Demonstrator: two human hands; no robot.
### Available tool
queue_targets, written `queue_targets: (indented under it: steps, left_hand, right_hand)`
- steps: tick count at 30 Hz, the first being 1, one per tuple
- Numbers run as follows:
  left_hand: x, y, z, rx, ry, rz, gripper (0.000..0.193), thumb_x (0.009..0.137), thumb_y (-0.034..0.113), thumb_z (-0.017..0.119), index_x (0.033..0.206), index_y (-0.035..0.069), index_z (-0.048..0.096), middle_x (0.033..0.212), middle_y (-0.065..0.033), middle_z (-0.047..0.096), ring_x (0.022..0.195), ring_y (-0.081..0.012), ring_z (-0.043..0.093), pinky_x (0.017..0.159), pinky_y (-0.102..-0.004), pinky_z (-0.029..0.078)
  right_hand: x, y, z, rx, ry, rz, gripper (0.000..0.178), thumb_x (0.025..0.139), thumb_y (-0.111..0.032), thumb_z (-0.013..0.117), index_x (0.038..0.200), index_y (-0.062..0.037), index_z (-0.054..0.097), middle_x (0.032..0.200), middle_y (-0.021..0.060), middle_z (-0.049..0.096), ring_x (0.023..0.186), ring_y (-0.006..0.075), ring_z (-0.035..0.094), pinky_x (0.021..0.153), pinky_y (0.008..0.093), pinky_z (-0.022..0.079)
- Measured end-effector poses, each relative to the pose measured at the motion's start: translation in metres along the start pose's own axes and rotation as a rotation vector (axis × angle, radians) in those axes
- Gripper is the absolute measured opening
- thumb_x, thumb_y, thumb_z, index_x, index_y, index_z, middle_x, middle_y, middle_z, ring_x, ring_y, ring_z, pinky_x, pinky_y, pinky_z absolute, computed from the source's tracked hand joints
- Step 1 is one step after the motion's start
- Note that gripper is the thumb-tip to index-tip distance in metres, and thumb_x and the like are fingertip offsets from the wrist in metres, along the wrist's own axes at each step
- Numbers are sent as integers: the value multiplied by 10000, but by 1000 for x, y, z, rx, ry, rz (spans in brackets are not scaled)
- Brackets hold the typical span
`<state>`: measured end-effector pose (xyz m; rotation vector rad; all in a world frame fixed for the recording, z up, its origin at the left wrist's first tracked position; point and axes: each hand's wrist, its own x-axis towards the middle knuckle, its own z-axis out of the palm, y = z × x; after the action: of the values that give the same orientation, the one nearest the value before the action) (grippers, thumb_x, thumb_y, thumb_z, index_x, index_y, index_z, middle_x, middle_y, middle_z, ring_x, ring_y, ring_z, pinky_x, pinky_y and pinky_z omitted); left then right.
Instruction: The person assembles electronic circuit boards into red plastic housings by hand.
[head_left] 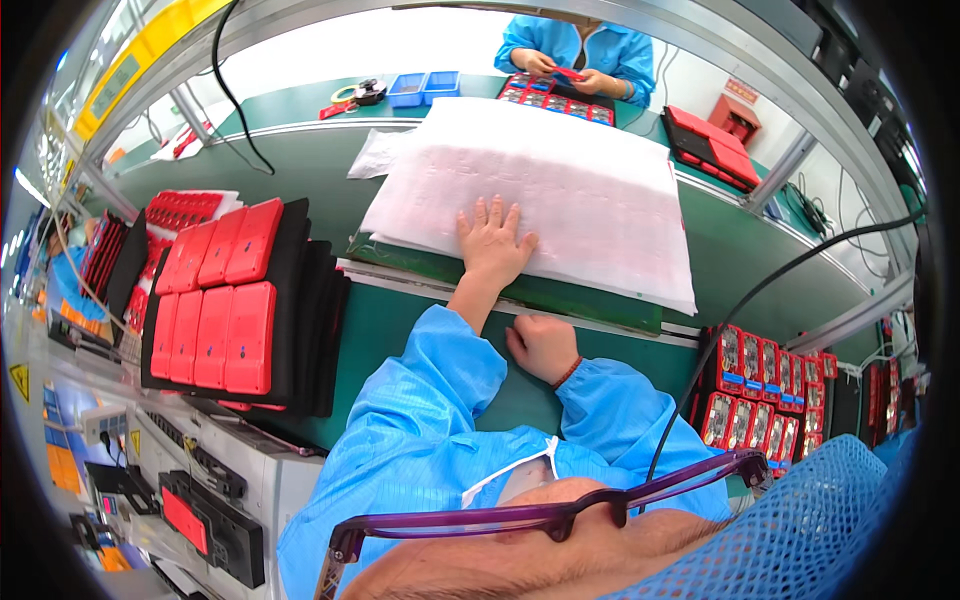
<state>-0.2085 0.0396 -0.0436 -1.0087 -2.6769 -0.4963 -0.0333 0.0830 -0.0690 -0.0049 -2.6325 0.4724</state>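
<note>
My left hand [493,245] lies flat with its fingers spread on a stack of white foam sheets [560,190]. The pale sheets cover most of a green board [590,305] at the workbench's far side. Close to my body, my right hand [545,346] rests as a loose fist beside the near edge of that board, with a red band at its wrist. Nothing sticks out of its curled fingers. Both arms wear blue sleeves.
On the left stand stacked black trays with red casings [235,335]. Trays of red-framed parts [745,375] sit on the right, with a black cable [735,310] hanging in front. Across the bench a person in blue [600,50] handles a red part, near blue bins [425,88].
</note>
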Motion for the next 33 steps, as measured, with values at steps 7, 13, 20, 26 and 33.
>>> queue_targets:
  steps: [7, 13, 20, 26, 33]
  left_hand:
    - [0, 1, 1, 31, -76, -34, 655, 923, 584, 416, 1440, 185, 465, 1547, -114, 336, 1453, -324, 236, 1153, -579, 125]
    - [-8, 28, -17, -323, 51, 361, 343, 849, 294, 642, 1135, 104, 654, 1229, -133, 621, 1184, -330, 538, 1033, -528, 355]
    - [-106, 150, -20, -609, -623, 1026, 389, 856, 320, 638, 1144, 57, 647, 1081, -146, 664, 1012, -328, 625, 893, -412, 495]
    - [-97, 137, -20, -670, -591, 637, 383, 883, 302, 632, 1164, 43, 643, 1096, -170, 658, 1074, -345, 596, 923, -416, 486]
    - [-101, 139, -25, -722, -570, 539, 357, 870, 277, 655, 1120, 23, 664, 1066, -157, 683, 970, -322, 649, 872, -395, 508]
  right_hand:
    - [-4, 3, -5, 35, -39, 13, 234, 821, -254, 659, 698, -70, 583, 656, 125, 605, 603, 322, 619, 541, 440, 490]
    - [-7, 7, -6, 97, -22, -18, 200, 819, -250, 659, 749, -72, 601, 683, 125, 613, 615, 322, 621, 543, 442, 487]
    - [-12, 3, 3, 53, -20, 31, 209, 792, -270, 676, 772, -87, 578, 723, 111, 626, 669, 309, 638, 569, 441, 499]
    - [-3, 9, 13, 74, -58, -11, 212, 799, -268, 663, 776, -76, 577, 712, 118, 624, 654, 318, 634, 550, 445, 488]
    - [-6, 4, 14, 40, -16, 30, 209, 796, -266, 659, 776, -70, 587, 699, 116, 621, 646, 326, 625, 543, 445, 476]
